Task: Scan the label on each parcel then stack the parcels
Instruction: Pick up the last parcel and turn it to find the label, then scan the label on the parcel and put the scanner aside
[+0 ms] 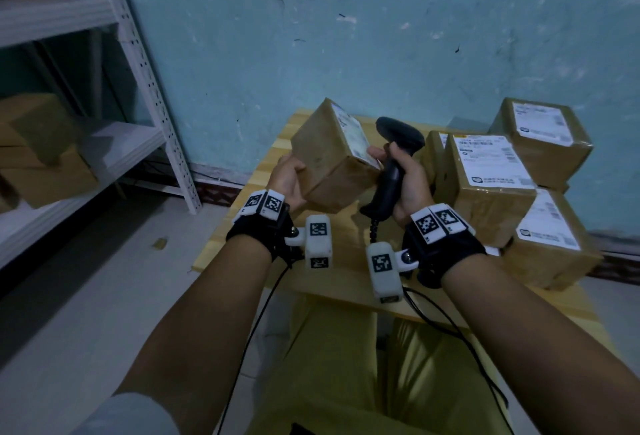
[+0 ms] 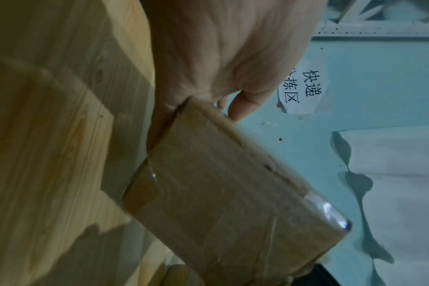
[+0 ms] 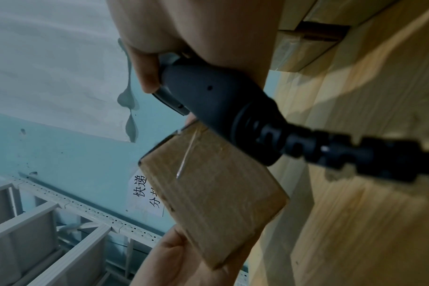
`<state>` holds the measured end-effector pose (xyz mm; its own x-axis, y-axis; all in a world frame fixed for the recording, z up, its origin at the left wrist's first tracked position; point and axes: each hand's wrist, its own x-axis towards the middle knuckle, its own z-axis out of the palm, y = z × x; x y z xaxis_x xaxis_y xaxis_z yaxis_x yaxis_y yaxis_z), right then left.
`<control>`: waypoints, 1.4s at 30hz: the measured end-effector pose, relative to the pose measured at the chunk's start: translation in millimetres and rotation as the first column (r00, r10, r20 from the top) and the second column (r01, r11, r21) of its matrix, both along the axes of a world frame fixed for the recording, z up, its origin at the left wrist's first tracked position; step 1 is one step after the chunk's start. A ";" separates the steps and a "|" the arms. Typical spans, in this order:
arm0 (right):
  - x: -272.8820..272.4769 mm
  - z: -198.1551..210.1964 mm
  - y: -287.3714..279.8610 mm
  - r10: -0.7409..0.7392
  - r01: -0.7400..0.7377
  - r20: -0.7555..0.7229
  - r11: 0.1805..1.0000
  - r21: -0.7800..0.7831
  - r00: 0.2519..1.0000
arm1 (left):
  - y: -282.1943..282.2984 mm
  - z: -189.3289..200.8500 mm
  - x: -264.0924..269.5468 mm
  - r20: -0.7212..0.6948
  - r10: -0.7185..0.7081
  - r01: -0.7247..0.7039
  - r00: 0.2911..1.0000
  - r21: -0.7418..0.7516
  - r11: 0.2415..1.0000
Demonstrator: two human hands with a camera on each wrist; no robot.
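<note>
— Because the white label [image 1: 353, 137] must face the reader, why is the brown cardboard parcel [image 1: 332, 157] tilted at frame centre?
— I think so: the left hand [image 1: 289, 182] grips its lower corner from below, lifted above the pale wooden table [image 1: 346, 258], label turned right.
— And the right hand [image 1: 408, 178]?
— Its fingers are wrapped around the black handheld scanner [image 1: 394, 157], touching the parcel's edge.
— Further right?
— Several taped labelled boxes [image 1: 485, 175] wait, some already stacked.
— The room?
— White metal shelving [image 1: 138, 64] upper left, a blue wall [image 1: 346, 36] behind.
</note>
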<state>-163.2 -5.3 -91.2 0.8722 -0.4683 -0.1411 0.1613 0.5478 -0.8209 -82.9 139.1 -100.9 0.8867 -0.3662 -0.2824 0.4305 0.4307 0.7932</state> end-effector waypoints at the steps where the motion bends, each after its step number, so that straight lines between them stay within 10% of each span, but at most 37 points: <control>1: -0.6 1.3 0.5 0.010 -0.010 0.013 1.000 -0.008 1.000 | -1.5 -0.1 0.8 0.033 0.038 -0.039 0.999 0.018 0.999; 25: -11.8 17.2 19.7 0.117 -0.107 0.193 0.992 -0.062 0.974 | -8.6 -5.4 -15.9 0.161 -0.159 0.151 0.974 0.058 0.987; 42: -4.5 10.4 20.9 0.183 -0.165 0.191 0.981 -0.106 0.964 | -1.9 -46.3 -3.7 0.270 -0.084 0.010 0.959 0.265 0.964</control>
<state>-167.6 15.6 -80.8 0.9475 -0.3099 0.0786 0.2349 0.5082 -0.8286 -86.7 137.2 -147.1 0.9266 -0.3566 -0.1190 0.1928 0.1792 0.9647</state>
